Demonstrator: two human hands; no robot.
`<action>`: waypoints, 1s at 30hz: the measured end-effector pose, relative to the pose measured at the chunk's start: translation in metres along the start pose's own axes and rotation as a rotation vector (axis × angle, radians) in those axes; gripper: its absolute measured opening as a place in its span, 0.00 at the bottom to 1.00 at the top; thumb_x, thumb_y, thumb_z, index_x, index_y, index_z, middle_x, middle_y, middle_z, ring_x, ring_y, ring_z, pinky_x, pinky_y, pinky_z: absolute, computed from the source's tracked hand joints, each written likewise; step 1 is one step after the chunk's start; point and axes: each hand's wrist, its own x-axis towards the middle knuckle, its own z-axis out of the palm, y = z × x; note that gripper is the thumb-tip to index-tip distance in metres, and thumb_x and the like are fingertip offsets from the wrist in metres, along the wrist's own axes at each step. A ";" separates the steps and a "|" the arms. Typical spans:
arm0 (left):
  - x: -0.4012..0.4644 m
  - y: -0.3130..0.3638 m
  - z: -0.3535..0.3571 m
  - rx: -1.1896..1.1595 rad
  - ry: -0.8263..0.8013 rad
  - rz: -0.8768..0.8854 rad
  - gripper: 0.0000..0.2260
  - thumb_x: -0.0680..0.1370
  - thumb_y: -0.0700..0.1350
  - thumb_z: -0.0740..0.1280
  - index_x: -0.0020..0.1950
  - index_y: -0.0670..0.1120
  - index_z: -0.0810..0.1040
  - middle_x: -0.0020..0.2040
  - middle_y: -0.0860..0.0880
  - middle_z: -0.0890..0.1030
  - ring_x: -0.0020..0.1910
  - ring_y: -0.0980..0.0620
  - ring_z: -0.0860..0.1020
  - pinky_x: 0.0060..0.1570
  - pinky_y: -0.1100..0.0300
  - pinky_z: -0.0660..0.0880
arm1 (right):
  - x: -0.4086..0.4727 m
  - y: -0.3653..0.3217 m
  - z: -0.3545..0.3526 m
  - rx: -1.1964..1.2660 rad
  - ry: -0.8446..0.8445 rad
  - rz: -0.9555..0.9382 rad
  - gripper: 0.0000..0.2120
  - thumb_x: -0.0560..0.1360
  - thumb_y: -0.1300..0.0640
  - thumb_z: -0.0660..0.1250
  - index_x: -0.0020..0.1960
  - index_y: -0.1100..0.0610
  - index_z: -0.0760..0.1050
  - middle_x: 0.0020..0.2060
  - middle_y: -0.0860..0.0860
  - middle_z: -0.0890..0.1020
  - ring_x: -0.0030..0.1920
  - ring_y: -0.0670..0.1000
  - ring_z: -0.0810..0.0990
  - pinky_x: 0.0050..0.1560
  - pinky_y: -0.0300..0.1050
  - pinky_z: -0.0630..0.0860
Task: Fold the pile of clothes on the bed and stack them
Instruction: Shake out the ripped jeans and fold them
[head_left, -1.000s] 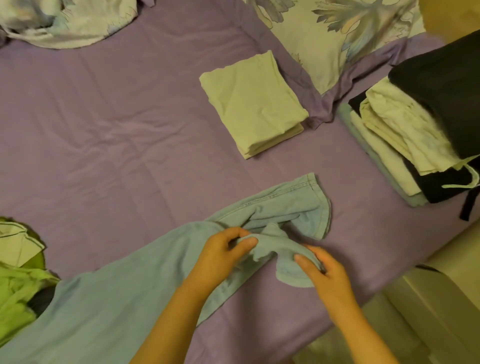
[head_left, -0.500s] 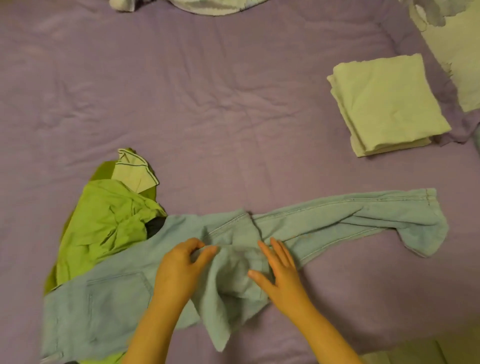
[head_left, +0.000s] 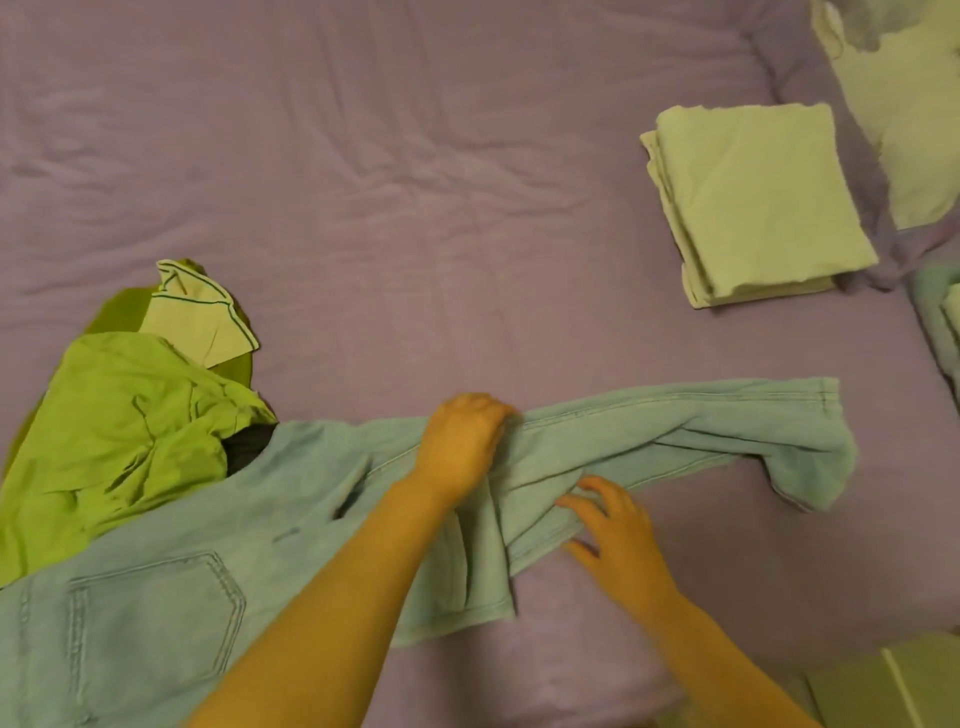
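The left hand (head_left: 460, 447) grips the light blue jeans (head_left: 649, 431) lying twisted across the purple bed (head_left: 363, 182), the right hand (head_left: 618, 540) rests open on them, and if a leg stays bunched, the fold could come out lumpy.

Light blue jeans (head_left: 649, 431) lie stretched across the purple bed (head_left: 363, 156), one leg running to the right. The left hand (head_left: 460, 447) curls its fingers into the denim near the middle. The right hand (head_left: 618, 535) rests with fingers spread on a fold just beside it. A crumpled green garment (head_left: 119, 431) touches the jeans at left. A folded pale stack (head_left: 753, 202) sits well apart, upper right.
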 end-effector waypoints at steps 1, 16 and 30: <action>0.014 -0.001 0.001 0.032 -0.074 -0.033 0.15 0.81 0.48 0.60 0.67 0.52 0.74 0.63 0.51 0.78 0.63 0.47 0.73 0.63 0.55 0.65 | -0.002 0.006 0.001 -0.068 0.032 -0.056 0.25 0.58 0.56 0.82 0.53 0.49 0.82 0.55 0.53 0.80 0.56 0.58 0.79 0.48 0.57 0.77; 0.072 0.021 0.025 -0.123 -0.449 -0.187 0.23 0.77 0.52 0.68 0.70 0.45 0.72 0.64 0.46 0.77 0.63 0.45 0.74 0.61 0.55 0.69 | -0.040 0.066 -0.010 0.760 0.259 0.438 0.09 0.73 0.64 0.71 0.52 0.55 0.79 0.49 0.48 0.77 0.51 0.53 0.77 0.49 0.32 0.72; 0.147 0.144 0.061 -0.506 -0.275 -0.148 0.04 0.79 0.46 0.67 0.47 0.47 0.78 0.36 0.54 0.76 0.35 0.56 0.74 0.33 0.67 0.70 | -0.012 0.091 -0.052 2.225 0.727 0.821 0.20 0.71 0.60 0.69 0.63 0.58 0.76 0.55 0.56 0.83 0.55 0.56 0.82 0.51 0.52 0.78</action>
